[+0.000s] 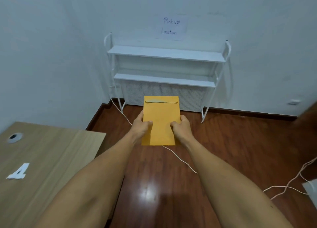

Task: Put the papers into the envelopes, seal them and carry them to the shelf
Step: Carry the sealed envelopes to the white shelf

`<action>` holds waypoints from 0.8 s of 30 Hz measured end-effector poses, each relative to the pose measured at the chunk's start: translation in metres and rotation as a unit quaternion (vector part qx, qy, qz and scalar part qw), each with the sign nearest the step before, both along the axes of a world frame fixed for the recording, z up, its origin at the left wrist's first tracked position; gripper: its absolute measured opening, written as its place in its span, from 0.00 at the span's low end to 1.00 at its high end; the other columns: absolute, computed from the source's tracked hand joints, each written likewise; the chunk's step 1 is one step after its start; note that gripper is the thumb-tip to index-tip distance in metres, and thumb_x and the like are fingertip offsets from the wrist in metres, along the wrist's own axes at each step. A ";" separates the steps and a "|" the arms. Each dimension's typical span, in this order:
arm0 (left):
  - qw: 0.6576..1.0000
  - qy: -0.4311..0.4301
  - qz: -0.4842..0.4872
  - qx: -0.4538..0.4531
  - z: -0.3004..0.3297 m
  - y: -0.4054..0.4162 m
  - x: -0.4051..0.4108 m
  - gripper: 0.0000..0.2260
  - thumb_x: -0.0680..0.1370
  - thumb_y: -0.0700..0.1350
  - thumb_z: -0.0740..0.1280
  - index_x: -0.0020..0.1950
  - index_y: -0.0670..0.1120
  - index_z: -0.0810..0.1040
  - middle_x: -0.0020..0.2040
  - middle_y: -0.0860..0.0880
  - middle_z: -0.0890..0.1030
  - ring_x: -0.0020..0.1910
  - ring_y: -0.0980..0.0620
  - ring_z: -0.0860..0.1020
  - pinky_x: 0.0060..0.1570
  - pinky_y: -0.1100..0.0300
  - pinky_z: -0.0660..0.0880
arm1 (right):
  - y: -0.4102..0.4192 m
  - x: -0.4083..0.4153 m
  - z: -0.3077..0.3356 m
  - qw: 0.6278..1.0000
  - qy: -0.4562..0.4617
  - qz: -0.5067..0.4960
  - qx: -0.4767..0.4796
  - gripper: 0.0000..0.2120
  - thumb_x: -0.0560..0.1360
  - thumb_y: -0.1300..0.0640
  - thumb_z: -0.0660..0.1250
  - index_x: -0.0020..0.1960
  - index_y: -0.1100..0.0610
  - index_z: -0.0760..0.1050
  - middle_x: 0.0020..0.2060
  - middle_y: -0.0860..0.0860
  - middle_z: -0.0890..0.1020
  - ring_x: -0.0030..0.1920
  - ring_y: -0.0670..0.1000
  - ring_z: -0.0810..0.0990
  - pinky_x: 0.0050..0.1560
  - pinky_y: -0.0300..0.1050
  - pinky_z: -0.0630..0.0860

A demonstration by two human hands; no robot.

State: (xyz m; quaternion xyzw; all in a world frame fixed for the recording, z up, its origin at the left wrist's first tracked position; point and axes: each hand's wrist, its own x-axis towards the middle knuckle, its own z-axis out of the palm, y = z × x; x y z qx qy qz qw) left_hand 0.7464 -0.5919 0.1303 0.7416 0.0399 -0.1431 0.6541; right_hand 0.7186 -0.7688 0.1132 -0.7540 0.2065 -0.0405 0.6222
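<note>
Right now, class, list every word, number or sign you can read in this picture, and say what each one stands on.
"Pick up Location": handwritten on the paper sign stuck to the wall above the white shelf.
"4": a white numeral on the wooden desk.
The yellow envelope, held by the left hand and the right hand, shows no print or writing on this side.

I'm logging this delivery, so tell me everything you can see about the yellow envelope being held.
The envelope is a plain yellow-orange paper one, tall, its flap folded down at the far end. It is held out flat above the wooden floor, facing the white shelf. The left hand and right hand grip its side edges, thumbs on top.
</note>
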 end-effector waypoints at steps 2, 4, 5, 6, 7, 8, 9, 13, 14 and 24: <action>1.000 0.001 0.000 -0.003 -0.001 -0.019 0.017 0.20 0.80 0.37 0.64 0.68 0.56 0.73 0.57 0.52 0.82 0.55 0.50 0.81 0.56 0.49 0.78 | -0.019 0.018 -0.001 1.000 0.002 -0.001 -0.009 0.15 0.75 0.62 0.65 0.60 0.55 0.73 0.54 0.51 0.81 0.53 0.52 0.81 0.53 0.48 0.77; 1.000 0.005 0.003 -0.004 -0.003 -0.035 0.036 0.20 0.80 0.37 0.64 0.69 0.56 0.74 0.58 0.52 0.82 0.56 0.50 0.81 0.58 0.49 0.78 | -0.034 0.037 -0.004 1.000 0.009 -0.004 -0.010 0.15 0.75 0.62 0.65 0.61 0.55 0.73 0.54 0.51 0.81 0.54 0.52 0.81 0.55 0.50 0.78; 1.000 0.007 0.007 -0.005 -0.005 -0.041 0.047 0.21 0.80 0.37 0.64 0.69 0.56 0.73 0.58 0.52 0.82 0.56 0.50 0.81 0.58 0.49 0.78 | -0.040 0.047 -0.005 1.000 0.011 -0.005 -0.012 0.15 0.75 0.62 0.65 0.61 0.55 0.73 0.54 0.51 0.81 0.54 0.52 0.81 0.55 0.50 0.78; 1.000 0.008 0.010 -0.001 -0.006 -0.045 0.053 0.21 0.80 0.37 0.64 0.70 0.55 0.73 0.58 0.51 0.82 0.56 0.50 0.81 0.57 0.49 0.78 | -0.043 0.054 -0.006 1.000 0.010 -0.005 -0.012 0.16 0.75 0.62 0.65 0.62 0.56 0.73 0.54 0.51 0.81 0.54 0.52 0.80 0.54 0.49 0.77; 1.000 0.007 0.012 -0.001 -0.007 -0.050 0.066 0.21 0.80 0.37 0.64 0.70 0.55 0.73 0.58 0.51 0.82 0.56 0.50 0.80 0.56 0.50 0.78 | -0.047 0.066 -0.007 1.000 0.009 -0.007 -0.010 0.16 0.75 0.62 0.65 0.62 0.56 0.73 0.54 0.51 0.81 0.53 0.52 0.80 0.53 0.48 0.77; 1.000 0.009 0.014 -0.003 -0.006 -0.052 0.074 0.20 0.81 0.36 0.64 0.69 0.55 0.73 0.58 0.51 0.82 0.55 0.50 0.80 0.54 0.52 0.78 | -0.049 0.075 -0.008 1.000 0.006 -0.008 -0.005 0.16 0.75 0.63 0.65 0.63 0.57 0.73 0.54 0.52 0.81 0.53 0.52 0.80 0.52 0.47 0.76; 1.000 0.010 0.017 -0.005 -0.006 -0.055 0.085 0.20 0.81 0.36 0.64 0.68 0.55 0.73 0.58 0.51 0.82 0.54 0.51 0.80 0.51 0.54 0.77 | -0.051 0.086 -0.010 1.000 0.006 -0.009 0.001 0.16 0.75 0.63 0.65 0.63 0.57 0.74 0.54 0.52 0.81 0.53 0.52 0.80 0.51 0.46 0.75; 0.999 0.030 0.035 0.028 -0.014 -0.066 0.141 0.19 0.80 0.38 0.66 0.71 0.49 0.71 0.58 0.50 0.79 0.54 0.49 0.78 0.54 0.52 0.75 | -0.059 0.137 -0.020 1.000 0.003 -0.016 0.018 0.17 0.76 0.64 0.64 0.64 0.56 0.74 0.55 0.51 0.82 0.53 0.51 0.81 0.51 0.46 0.77; 0.997 0.043 0.038 0.043 -0.015 -0.069 0.159 0.17 0.80 0.40 0.66 0.70 0.46 0.71 0.60 0.47 0.79 0.56 0.47 0.78 0.56 0.50 0.75 | -0.061 0.153 -0.021 1.000 -0.001 -0.019 0.022 0.17 0.76 0.64 0.64 0.65 0.56 0.74 0.55 0.51 0.82 0.53 0.51 0.81 0.51 0.45 0.77; 0.996 0.056 0.000 0.063 0.003 -0.077 0.357 0.06 0.81 0.43 0.65 0.57 0.45 0.72 0.56 0.43 0.80 0.54 0.43 0.78 0.59 0.45 0.76 | -0.066 0.343 -0.003 0.998 0.011 -0.052 0.024 0.18 0.77 0.60 0.64 0.64 0.52 0.63 0.52 0.52 0.80 0.48 0.54 0.83 0.53 0.58 0.81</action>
